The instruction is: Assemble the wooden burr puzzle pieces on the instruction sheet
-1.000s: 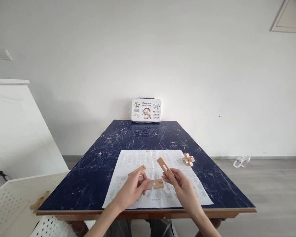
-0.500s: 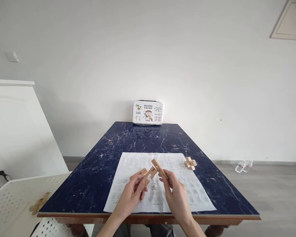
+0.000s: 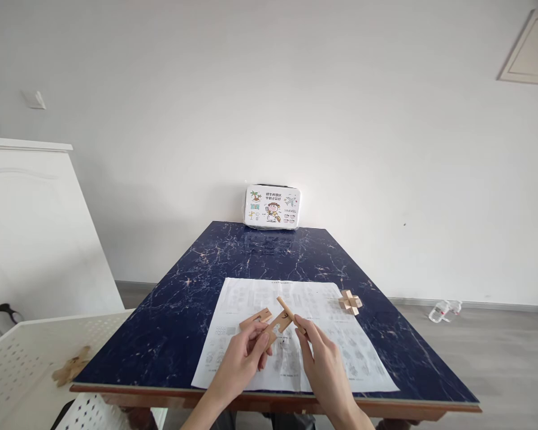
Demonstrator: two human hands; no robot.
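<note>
Two flat notched wooden pieces with dark marks are pinched in my left hand (image 3: 247, 353): one piece (image 3: 281, 321) points up and right, the other (image 3: 256, 318) lies further left. Between the thumb and fingers of my right hand (image 3: 323, 357) is a narrow wooden stick (image 3: 287, 307), its upper end tilted left over the marked piece. Both hands are above a printed white sheet (image 3: 363, 370). An assembled wooden cross-shaped puzzle (image 3: 350, 302) sits at the sheet's right edge.
The dark blue marbled table (image 3: 161, 334) reaches back to the wall, where a white printed case (image 3: 272, 206) stands. A white perforated basket (image 3: 22, 352) with wooden pieces (image 3: 72, 365) is at the left. Plastic bottles (image 3: 445, 311) are on the floor at right.
The stick in my right hand has turned and now shows a narrower side. The view has shifted slightly, and both hands keep hold of their pieces.
</note>
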